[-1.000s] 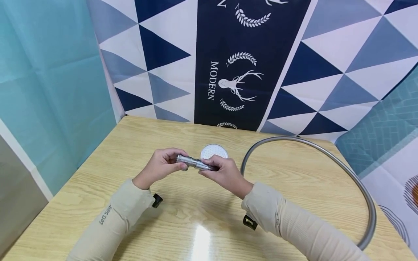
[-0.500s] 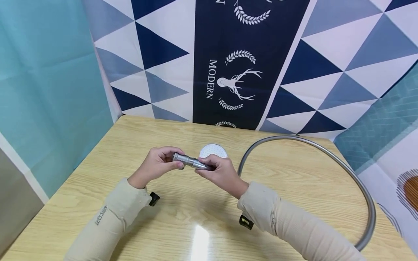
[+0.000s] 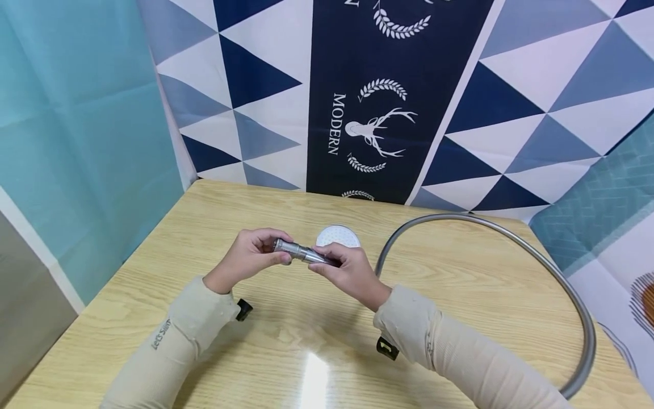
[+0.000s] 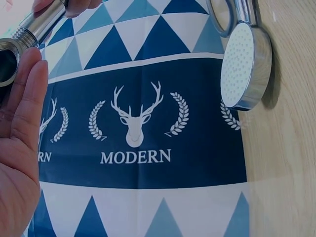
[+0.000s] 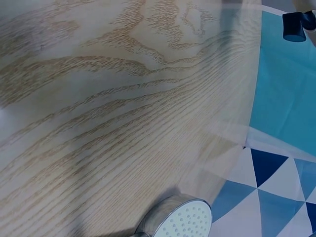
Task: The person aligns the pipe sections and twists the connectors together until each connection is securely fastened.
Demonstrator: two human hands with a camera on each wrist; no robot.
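Observation:
My left hand pinches a chrome threaded shower fitting between thumb and fingers, above the table. In the left wrist view the fitting's round open mouth faces the camera. My right hand grips the slim metal connector joined in line with it; whether it is fully screwed in, I cannot tell. Just behind the right hand lies a round shower head with a white nozzle face, its handle hidden in the head view. The right wrist view has this shower head at its bottom edge, without the hand.
A grey metal shower hose loops over the right side of the wooden table. Patterned cloth hangs at the back, with teal cloth at the left. Black wrist mounts sit under the sleeves.
Both hands keep their hold on the joined pieces and stay almost in place. The slight shift of the whole scene comes from the head camera.

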